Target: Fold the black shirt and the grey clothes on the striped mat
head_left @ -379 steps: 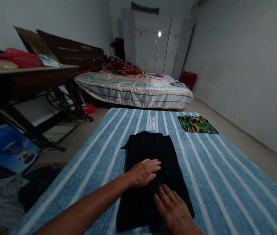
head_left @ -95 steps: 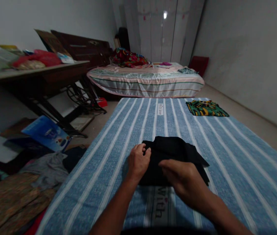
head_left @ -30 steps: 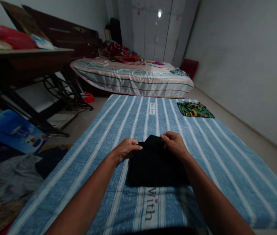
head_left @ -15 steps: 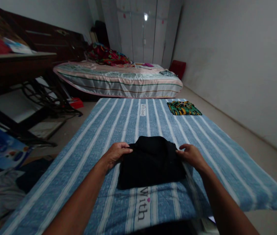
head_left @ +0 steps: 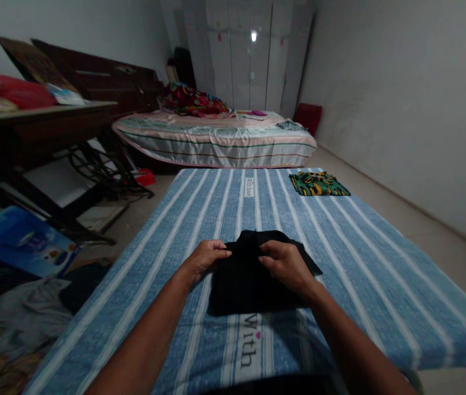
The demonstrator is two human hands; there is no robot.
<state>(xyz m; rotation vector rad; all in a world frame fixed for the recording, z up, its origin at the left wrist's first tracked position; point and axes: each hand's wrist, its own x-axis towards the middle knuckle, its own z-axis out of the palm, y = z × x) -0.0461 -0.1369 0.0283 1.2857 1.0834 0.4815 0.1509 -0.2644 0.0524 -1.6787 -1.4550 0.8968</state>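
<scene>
A folded black garment [head_left: 245,288] lies on the blue and white striped cloth [head_left: 200,219] in front of me; its exact kind does not show. My left hand [head_left: 208,258] pinches its upper left edge between thumb and fingers. Over the garment's right half, my right hand [head_left: 284,262] pinches the black fabric near the upper middle. The garment's right corner sticks out beyond my right wrist. Part of its surface is hidden under my right hand.
A folded green, yellow and black patterned cloth [head_left: 321,184] lies at the far right of the striped surface. Beyond stands a bed [head_left: 216,145]. A treadle table [head_left: 43,118], a blue box [head_left: 27,241] and a heap of grey cloth [head_left: 27,312] are at the left.
My right hand has moved left from the garment's right edge to its upper middle. The left hand keeps its hold on the left edge. The view has shifted slightly left.
</scene>
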